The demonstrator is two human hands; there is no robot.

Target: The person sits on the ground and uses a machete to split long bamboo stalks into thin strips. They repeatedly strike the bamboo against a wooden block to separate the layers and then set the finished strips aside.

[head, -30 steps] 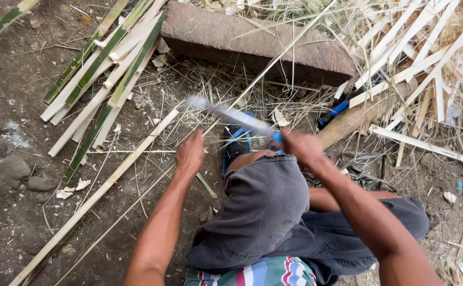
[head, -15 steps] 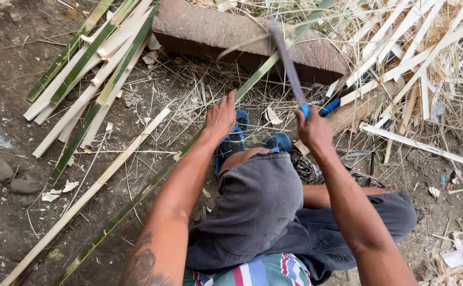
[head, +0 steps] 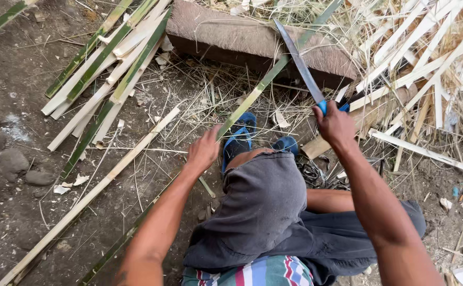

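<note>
The left hand's fingers point(head: 208, 144) are curled down on a long green bamboo strip point(head: 266, 85), pinning it just above the knee; whether they wrap fully round it cannot be told. The right hand's fingers point(head: 331, 119) are clamped on the blue handle of a machete point(head: 300, 63), its one blade raised and slanting up and to the left, its tip over the wooden block point(head: 231, 34). The strip's long axis runs from the lower left, under the left hand point(head: 204, 152), up and to the right across the block, so it lies just left of and beneath the blade; the right hand point(head: 334, 124) is the one nearer the blade's crossing point. One strip is held and one machete. Two blue sandals point(head: 242, 135) show by the knee. A second pale strip point(head: 99, 185) lies alongside on the dirt ground point(head: 14, 106), a bundle of several split strips point(head: 104, 69) lies farther left, and many more pale slats point(head: 422, 58) are heaped at the right.
</note>
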